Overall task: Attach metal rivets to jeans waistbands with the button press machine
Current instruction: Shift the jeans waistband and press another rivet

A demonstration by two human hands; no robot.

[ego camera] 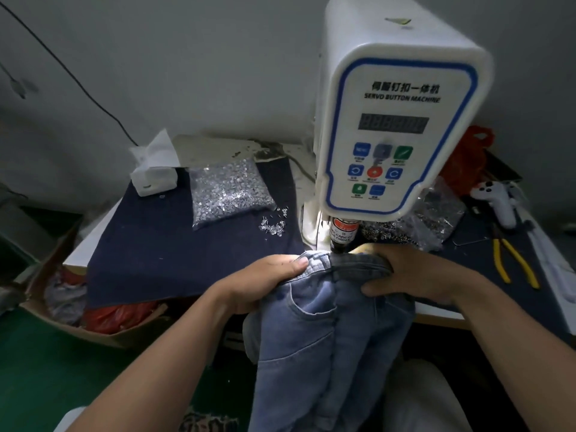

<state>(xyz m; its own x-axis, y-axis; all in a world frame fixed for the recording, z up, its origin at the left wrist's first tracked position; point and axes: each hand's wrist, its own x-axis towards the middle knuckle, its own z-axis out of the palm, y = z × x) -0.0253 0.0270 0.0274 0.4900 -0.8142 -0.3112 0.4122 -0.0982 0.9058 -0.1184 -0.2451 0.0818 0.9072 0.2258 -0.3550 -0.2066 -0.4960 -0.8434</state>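
Left hand (265, 282) and right hand (414, 275) fingers pinching faded blue denim jeans waistband (358, 265), white servo button press machine (396, 132) just above, clear bag of silver rivets (227, 191) beyond left fingers

Left hand (265, 283) thumb-up, fingers curled shut, right hand (417, 275) clenched likewise, forearms converging

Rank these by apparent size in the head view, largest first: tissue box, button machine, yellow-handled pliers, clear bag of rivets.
1. Button machine, though it sits nearest the camera.
2. Clear bag of rivets.
3. Tissue box and yellow-handled pliers look too alike to rank.
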